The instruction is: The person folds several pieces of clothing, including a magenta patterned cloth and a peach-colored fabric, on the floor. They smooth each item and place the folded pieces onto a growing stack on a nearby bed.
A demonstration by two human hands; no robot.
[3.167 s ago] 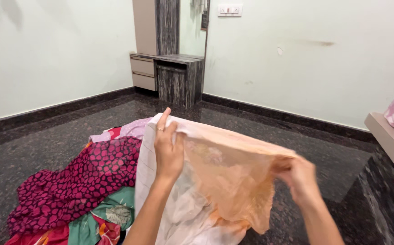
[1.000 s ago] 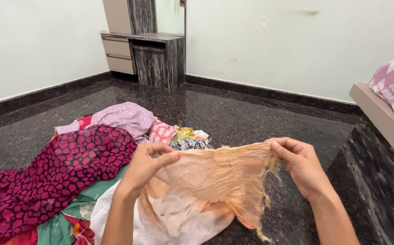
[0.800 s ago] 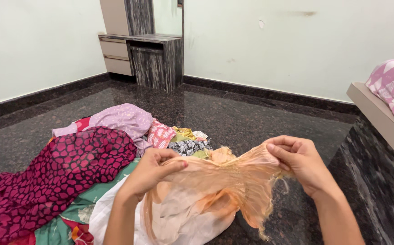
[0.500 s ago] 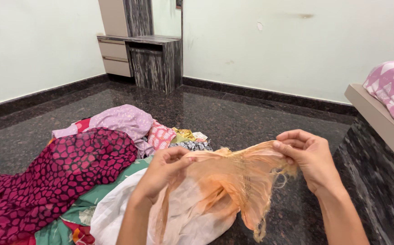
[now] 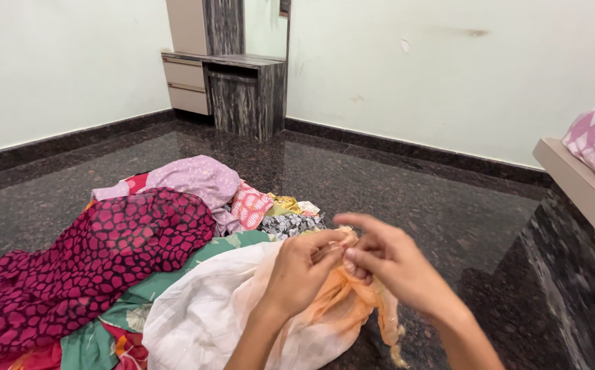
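One cam only, head-worn, so no 2nd view to overlap. Looks down and fwd over the clothes pile (image 5: 126,274) on the dark granite floor (image 5: 407,192). Pile sits close, lower left; dresser unit (image 5: 243,89) far behind pile in the room corner; bed edge (image 5: 578,185) right of pile.

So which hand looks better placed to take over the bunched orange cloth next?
Probably the left hand: its grip already closes round the gathered orange cloth, which hangs below it. The right hand only pinches the top edge, one finger extended.
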